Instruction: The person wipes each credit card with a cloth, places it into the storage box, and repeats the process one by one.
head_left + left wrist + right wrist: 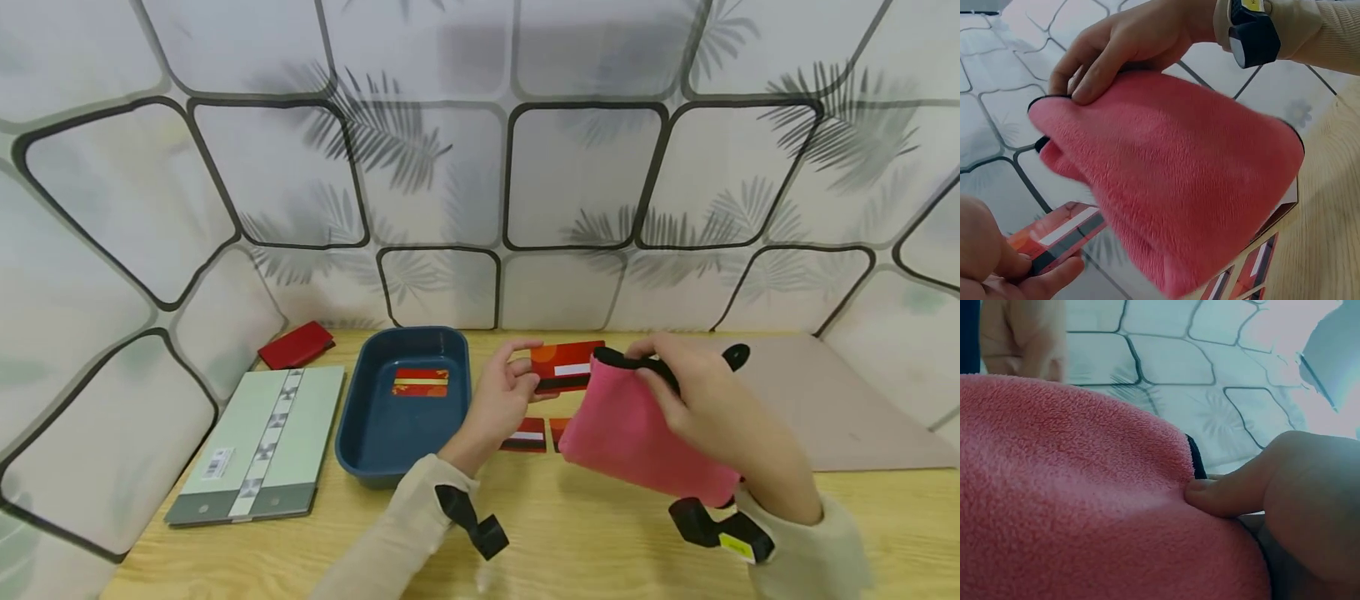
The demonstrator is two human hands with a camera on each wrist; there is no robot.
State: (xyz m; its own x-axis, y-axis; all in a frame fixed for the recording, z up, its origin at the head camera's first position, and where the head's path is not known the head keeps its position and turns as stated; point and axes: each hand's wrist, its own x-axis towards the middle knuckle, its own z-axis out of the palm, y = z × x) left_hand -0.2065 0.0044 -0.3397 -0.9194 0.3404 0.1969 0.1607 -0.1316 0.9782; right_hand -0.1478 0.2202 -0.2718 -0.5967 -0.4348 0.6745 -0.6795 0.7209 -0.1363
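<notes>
In the head view my left hand pinches a red bank card by its left end, between thumb and fingers. A white strip and a dark stripe show on the card. My right hand grips a folded pink cloth with black edging by its upper edge, raised above the table. The right wrist view shows my thumb pressing on the fleecy cloth near that edge. The card's right end meets the cloth's edge in view; whether they touch, I cannot tell. Below lie more red cards, partly hidden by the cloth.
A blue tray with a red and gold card inside stands to the left. Beyond it lie a light green folder and a small red wallet-like item. A beige mat covers the table's right side.
</notes>
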